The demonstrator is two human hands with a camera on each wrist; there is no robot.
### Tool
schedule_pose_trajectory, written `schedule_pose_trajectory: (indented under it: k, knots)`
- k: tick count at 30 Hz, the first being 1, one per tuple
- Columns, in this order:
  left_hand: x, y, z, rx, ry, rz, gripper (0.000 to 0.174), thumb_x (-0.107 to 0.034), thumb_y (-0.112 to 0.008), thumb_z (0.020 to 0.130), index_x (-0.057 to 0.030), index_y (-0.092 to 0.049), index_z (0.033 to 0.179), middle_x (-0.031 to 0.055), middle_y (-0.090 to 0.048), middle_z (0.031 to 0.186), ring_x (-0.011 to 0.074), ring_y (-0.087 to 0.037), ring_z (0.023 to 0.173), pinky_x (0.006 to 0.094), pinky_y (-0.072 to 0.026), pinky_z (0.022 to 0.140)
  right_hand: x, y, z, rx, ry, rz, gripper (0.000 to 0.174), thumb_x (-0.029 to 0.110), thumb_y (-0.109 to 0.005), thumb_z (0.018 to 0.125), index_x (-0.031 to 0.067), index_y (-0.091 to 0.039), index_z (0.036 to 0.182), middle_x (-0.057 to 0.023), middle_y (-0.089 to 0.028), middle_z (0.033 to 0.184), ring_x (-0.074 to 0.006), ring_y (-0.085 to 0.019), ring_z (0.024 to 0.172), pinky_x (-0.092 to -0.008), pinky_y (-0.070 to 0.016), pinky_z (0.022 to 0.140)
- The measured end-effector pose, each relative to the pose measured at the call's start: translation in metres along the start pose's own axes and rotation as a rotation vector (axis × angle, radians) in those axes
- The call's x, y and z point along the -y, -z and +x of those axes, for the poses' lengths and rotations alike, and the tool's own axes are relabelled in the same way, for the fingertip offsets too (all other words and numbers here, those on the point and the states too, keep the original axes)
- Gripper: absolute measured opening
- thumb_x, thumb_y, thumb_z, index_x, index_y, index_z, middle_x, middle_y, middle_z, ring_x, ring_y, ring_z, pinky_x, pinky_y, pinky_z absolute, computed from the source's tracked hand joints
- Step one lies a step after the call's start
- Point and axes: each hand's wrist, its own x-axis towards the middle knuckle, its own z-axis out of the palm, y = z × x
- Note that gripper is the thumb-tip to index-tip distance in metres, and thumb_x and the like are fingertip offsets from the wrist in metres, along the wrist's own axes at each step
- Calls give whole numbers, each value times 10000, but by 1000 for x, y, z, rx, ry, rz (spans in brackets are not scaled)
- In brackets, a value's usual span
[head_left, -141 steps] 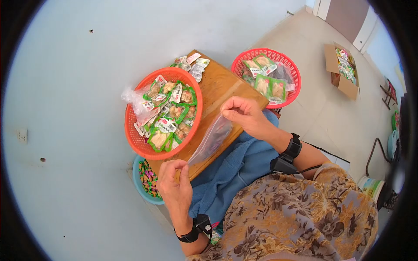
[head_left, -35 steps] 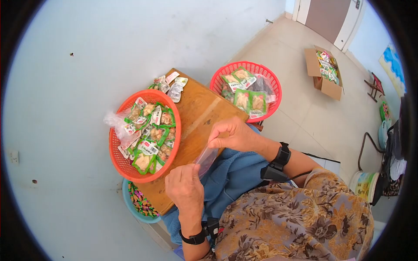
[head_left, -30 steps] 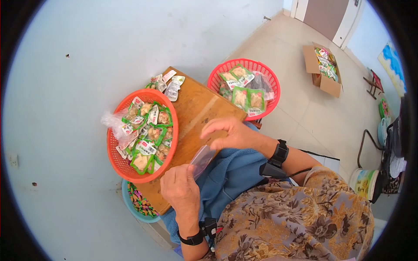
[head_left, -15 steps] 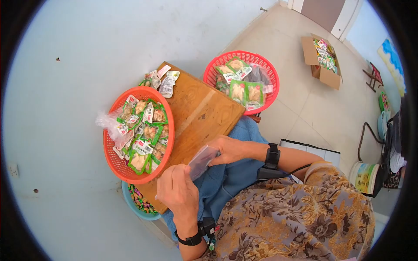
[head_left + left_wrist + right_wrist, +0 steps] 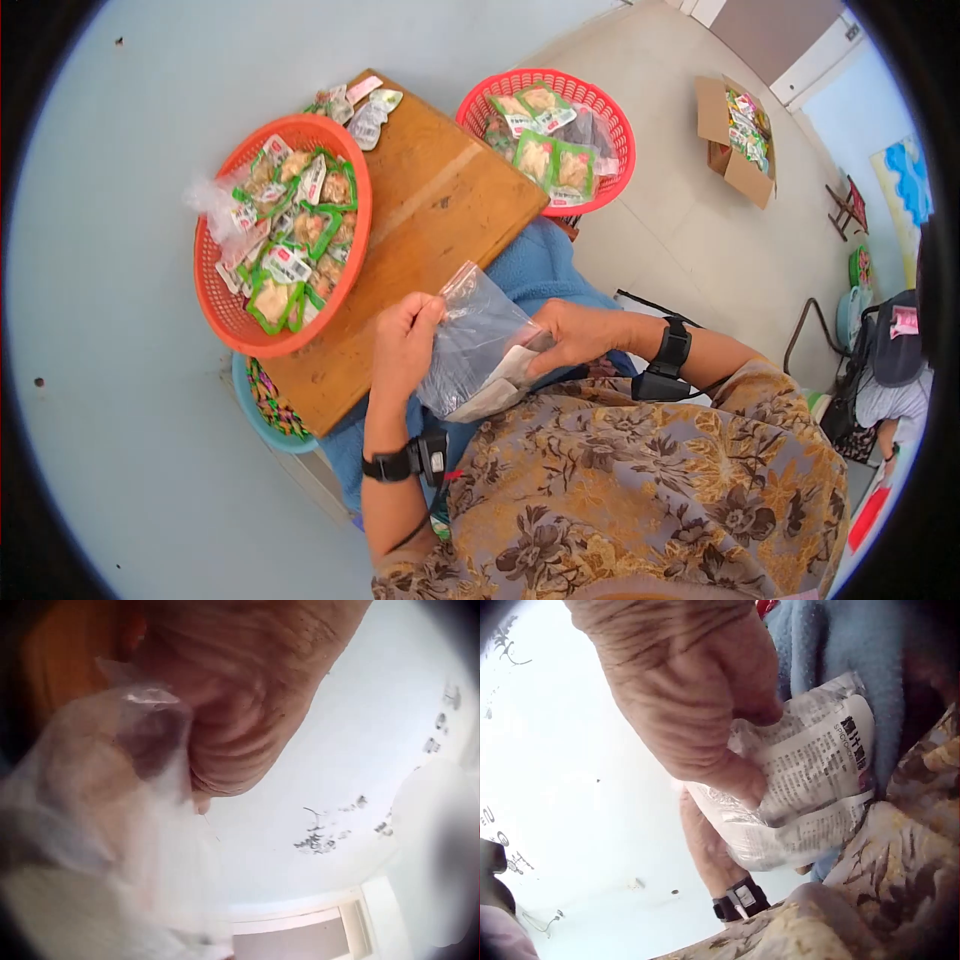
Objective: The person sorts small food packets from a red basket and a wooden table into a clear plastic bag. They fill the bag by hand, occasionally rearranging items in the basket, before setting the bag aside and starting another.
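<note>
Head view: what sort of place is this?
Probably an indoor room, home or small workshop: there's an orange basket of food packets on a wooden table, a filled cardboard box on the floor, and a door beyond.

Clear plastic bag [image 5: 468,325], gripped by left hand [image 5: 404,345] and right hand [image 5: 580,335]; wooden counter [image 5: 450,195] bearing orange basket [image 5: 228,318] of packets [image 5: 285,265]; red basket [image 5: 625,150] alongside.
</note>
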Motion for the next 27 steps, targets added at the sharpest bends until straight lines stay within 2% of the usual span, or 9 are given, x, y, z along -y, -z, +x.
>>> schedule_pose_trajectory:
  k: [4,9,15,17,18,20,21,23,27]
  knots:
    - [50,-33,1,226,199,-290,253,-238,-610,967,-55,-655,798,-99,-499,689,25,-408,617,223,-328,536,2,-1,0,-21,-32,16,329,105,-742,844,-5,-679,1148,-71,-740,992,-93,-631,865,-290,-517,796]
    - [75,-60,-19,481,494,-550,155,-163,-624,960,-49,-711,899,-44,-652,810,46,-563,711,230,-474,629,-6,-4,0,-34,-33,44,304,93,-734,828,-12,-689,1110,-72,-741,936,-92,-632,824,-296,-517,763]
    - [67,-66,-37,545,546,-544,163,-138,-601,964,-28,-701,1032,11,-689,929,84,-619,771,247,-506,658,12,5,2,-27,-135,-167,494,236,-834,759,28,-671,1175,-112,-716,1053,-182,-672,946,-307,-524,817]
    - [59,-62,-37,585,526,-551,215,-122,-589,965,-21,-682,1132,27,-701,1019,101,-645,825,258,-525,692,30,2,3,-327,-141,-680,613,272,-875,678,19,-634,1181,-125,-680,1118,-246,-660,1022,-342,-527,846]
    - [57,-62,-37,541,609,-652,193,-108,-594,954,-7,-692,1086,49,-708,986,122,-661,801,272,-537,687,28,3,5,-333,-143,-684,613,272,-875,678,19,-634,1181,-125,-680,1118,-246,-660,1022,-342,-527,846]
    - [59,-63,-37,496,683,-748,175,-95,-599,943,7,-702,1041,70,-715,952,143,-676,777,285,-549,682,16,8,13,-430,317,-611,671,258,-890,632,7,-600,1183,-145,-658,1140,-285,-645,1051,-375,-523,875]
    - [63,-65,-38,519,675,-711,194,-105,-581,955,11,-695,1061,74,-713,968,147,-677,777,285,-550,682,9,8,17,-439,318,-614,671,258,-890,632,7,-600,1183,-145,-658,1140,-285,-645,1051,-375,-523,875]
    - [68,-69,-41,527,636,-656,262,-185,-533,996,9,-689,1076,78,-711,978,160,-681,787,278,-552,686,-5,9,26,-8,63,-283,628,231,-879,641,-16,-619,1156,-187,-655,1134,-294,-644,1046,-385,-515,898]
    - [87,-68,-45,560,673,-681,306,-249,-524,1004,-6,-673,1116,76,-702,1028,156,-678,843,284,-557,718,-18,1,34,121,-16,-250,568,220,-869,651,-14,-650,1120,-169,-669,1107,-288,-649,1038,-377,-517,888]
